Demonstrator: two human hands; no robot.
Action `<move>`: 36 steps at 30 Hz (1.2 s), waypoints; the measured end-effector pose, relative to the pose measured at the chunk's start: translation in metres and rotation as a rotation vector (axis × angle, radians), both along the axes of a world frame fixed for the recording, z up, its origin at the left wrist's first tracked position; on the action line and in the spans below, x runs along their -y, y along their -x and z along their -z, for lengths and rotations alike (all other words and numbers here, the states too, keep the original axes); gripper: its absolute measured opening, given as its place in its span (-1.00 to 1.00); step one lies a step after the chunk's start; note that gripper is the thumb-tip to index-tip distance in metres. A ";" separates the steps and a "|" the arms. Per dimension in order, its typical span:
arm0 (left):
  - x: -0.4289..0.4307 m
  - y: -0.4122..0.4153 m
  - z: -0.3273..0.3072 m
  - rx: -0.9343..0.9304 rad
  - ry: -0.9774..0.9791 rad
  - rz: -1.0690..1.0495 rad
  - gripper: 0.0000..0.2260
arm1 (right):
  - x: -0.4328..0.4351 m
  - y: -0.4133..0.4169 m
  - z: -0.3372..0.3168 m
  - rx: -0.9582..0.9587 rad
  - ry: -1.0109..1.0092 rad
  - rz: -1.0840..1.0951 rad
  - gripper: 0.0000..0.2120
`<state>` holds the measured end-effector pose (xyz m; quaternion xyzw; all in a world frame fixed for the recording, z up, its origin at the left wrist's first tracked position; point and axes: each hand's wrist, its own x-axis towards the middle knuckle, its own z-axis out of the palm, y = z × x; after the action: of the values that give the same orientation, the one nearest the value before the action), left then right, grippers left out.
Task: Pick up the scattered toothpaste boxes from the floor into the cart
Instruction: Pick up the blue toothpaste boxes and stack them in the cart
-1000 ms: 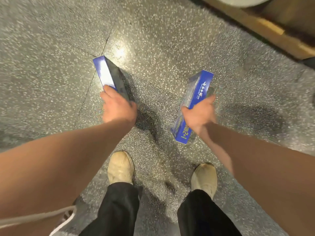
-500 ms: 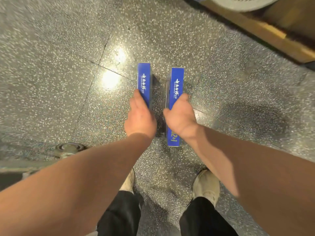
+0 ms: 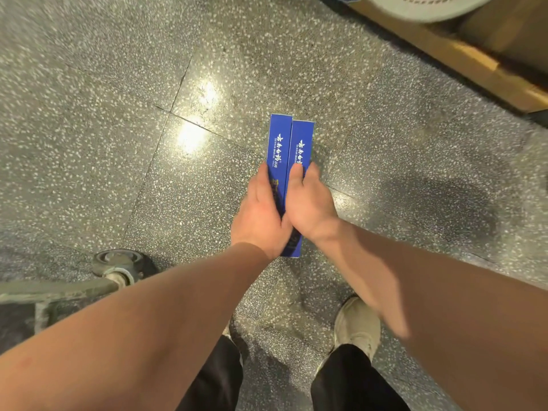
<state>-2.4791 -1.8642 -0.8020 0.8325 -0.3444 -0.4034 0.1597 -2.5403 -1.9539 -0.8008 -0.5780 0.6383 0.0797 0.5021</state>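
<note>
Within the closed left grip (image 3: pixel 261 215) was the left toothpaste box (image 3: pixel 278 143), within the closed right grip (image 3: pixel 311 207) the right toothpaste box (image 3: pixel 303 140) — boxes touching side by side, reaching past both grips, over the floor (image 3: pixel 89 143).

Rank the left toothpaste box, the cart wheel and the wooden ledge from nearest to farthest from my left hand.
From the left hand:
1. left toothpaste box, gripped in it.
2. cart wheel, on the floor, lower left.
3. wooden ledge, far upper right.

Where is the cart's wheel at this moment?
In the head view the cart wheel stands on the floor at lower left, left of the left hand.
</note>
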 end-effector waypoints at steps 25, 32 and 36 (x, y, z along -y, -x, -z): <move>0.014 -0.021 -0.007 -0.135 -0.041 -0.513 -0.58 | -0.038 -0.008 0.013 -0.169 -0.062 0.091 -0.50; 0.008 -0.039 -0.043 0.309 -0.032 0.337 -0.11 | -0.028 0.010 -0.034 -0.311 0.015 -0.368 -0.14; 0.021 -0.050 -0.097 0.553 -0.164 0.842 -0.03 | -0.012 0.017 -0.102 -0.336 0.048 -0.582 -0.14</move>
<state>-2.4287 -1.8849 -0.7049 0.7069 -0.6467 -0.2229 -0.1798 -2.5571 -1.9422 -0.6993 -0.7264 0.5222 0.2987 0.3323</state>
